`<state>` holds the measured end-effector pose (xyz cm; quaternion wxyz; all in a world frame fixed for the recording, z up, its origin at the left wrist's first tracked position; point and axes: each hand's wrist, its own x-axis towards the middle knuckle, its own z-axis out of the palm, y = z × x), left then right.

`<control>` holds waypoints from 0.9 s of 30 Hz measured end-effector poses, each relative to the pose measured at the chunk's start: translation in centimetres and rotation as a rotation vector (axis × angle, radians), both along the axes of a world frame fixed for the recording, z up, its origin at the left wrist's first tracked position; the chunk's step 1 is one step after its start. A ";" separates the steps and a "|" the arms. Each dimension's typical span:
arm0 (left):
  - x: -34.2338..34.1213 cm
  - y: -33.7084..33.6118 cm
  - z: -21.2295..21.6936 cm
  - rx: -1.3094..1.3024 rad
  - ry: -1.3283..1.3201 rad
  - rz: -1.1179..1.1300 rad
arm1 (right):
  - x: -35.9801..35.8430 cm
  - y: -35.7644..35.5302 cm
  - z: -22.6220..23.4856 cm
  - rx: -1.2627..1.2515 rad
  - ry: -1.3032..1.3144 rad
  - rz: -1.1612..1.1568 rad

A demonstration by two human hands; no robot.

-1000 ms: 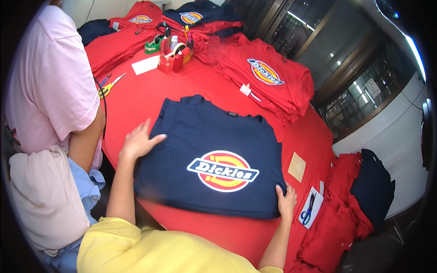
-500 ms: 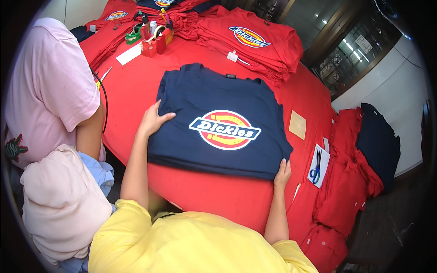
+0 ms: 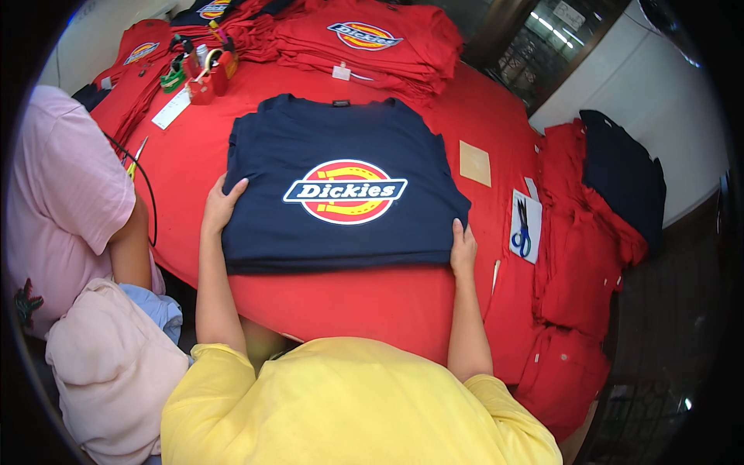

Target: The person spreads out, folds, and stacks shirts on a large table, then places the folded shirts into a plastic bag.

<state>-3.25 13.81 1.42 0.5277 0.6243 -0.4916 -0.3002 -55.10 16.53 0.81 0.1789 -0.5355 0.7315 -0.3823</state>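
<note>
A neat pile of folded navy T-shirts (image 3: 333,248) lies in front of me, its top one bearing a red, yellow and white printed emblem. My left hand (image 3: 222,203) holds the left side edge, thumb laid on top and the other fingers mostly hidden at the edge. At the lower right corner, my right hand (image 3: 463,246) grips the pile with its thumb against the side; its remaining fingers are partly out of sight. The pile rests flat on a red-covered table (image 3: 349,306).
Stacked red T-shirts (image 3: 372,58) sit at the far side. A red tape dispenser (image 3: 201,91) and pens stand far left. Blue-handled scissors (image 3: 522,236) lie on white paper beside a tan card (image 3: 475,163). Red garments (image 3: 577,271) hang rightward. A person in pink (image 3: 70,170) is at left.
The view has turned, so the table and pile sit differently in the picture. Both hands stay on the pile's sides; I see no clear shift of the pile on the table.
</note>
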 end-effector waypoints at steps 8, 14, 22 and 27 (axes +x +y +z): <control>0.1 0.3 0.5 0.030 -0.013 -0.022 | 0.5 0.2 -1.2 -0.049 0.031 -0.035; -0.6 0.0 0.6 0.017 0.009 -0.036 | -0.1 0.2 -0.9 -0.033 0.047 -0.066; 0.4 2.4 0.5 0.053 -0.158 0.047 | -0.5 -0.1 -0.2 -0.011 -0.004 0.013; 0.3 7.8 1.8 0.424 -0.284 0.110 | -1.5 -0.5 3.0 0.208 -0.161 0.152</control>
